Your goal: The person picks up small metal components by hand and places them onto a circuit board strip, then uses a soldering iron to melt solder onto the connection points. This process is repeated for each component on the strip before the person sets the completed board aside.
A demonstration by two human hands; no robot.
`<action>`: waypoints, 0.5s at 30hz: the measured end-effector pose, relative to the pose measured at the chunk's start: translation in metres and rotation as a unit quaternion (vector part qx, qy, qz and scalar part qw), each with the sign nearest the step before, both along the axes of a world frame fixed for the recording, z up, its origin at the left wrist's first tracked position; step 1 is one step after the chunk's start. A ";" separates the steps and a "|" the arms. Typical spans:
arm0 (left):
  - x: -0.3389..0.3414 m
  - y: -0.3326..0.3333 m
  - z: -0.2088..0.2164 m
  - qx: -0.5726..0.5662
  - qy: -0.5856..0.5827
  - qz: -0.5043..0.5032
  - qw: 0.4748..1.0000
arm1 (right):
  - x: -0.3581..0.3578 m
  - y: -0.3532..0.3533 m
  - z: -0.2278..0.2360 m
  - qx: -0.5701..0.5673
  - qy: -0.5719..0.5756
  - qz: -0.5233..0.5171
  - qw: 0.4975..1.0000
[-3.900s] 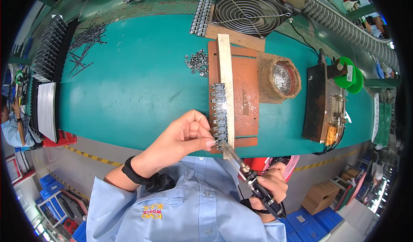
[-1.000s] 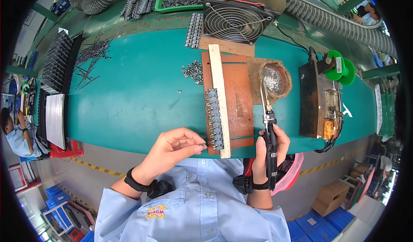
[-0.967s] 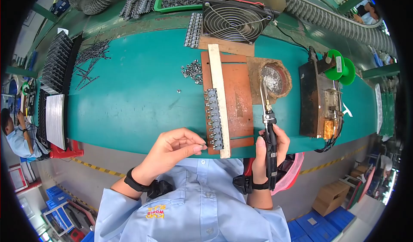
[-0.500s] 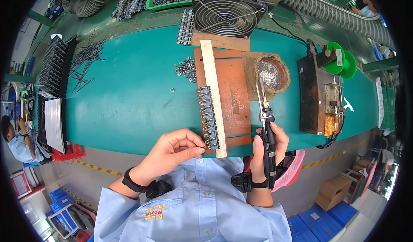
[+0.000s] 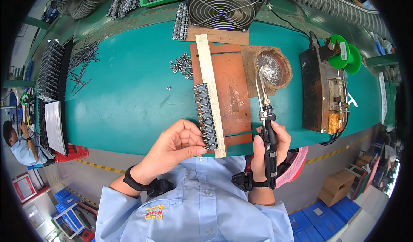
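My left hand (image 5: 178,145) pinches the near end of a strip of several small grey components (image 5: 205,115) that lies along a pale wooden bar (image 5: 210,91). The bar rests on a rust-brown board (image 5: 232,91) on the green bench (image 5: 124,100). My right hand (image 5: 269,149) grips the black handle of a soldering iron (image 5: 264,121). Its metal tip points away from me, toward a round pot of silvery solder dross (image 5: 270,68). The tip hangs beside the board, apart from the strip.
A square fan (image 5: 223,3) stands at the back. A dark metal machine (image 5: 323,93) with a green wire spool (image 5: 342,57) sits at the right. Loose small parts (image 5: 181,65), metal pins (image 5: 84,57) and racks of parts (image 5: 51,83) lie to the left. Another person (image 5: 19,141) sits far left.
My right hand has brought the soldering iron up from below the bench edge to the pot, and it stays there. My left hand keeps hold of the strip's near end.
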State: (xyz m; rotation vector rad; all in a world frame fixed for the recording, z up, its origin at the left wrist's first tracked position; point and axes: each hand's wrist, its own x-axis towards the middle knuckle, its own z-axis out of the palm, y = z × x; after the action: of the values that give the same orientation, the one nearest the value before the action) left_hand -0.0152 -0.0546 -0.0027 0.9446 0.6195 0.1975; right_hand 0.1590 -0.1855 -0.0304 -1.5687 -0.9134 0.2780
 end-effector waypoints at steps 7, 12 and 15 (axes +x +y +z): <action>0.001 0.001 0.001 -0.003 0.006 0.003 1.000 | 0.000 0.000 0.002 -0.007 0.018 0.006 1.000; 0.001 0.003 0.000 -0.037 -0.002 0.003 0.999 | -0.003 -0.012 0.004 0.016 0.121 -0.017 0.992; 0.000 0.006 -0.002 -0.048 -0.017 -0.006 0.999 | -0.004 -0.030 0.007 0.018 0.104 -0.059 0.993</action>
State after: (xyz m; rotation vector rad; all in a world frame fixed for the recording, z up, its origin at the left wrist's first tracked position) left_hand -0.0154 -0.0490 -0.0050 0.8503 0.5864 0.1706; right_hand 0.1546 -0.2155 -0.0238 -1.5213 -0.6584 0.3329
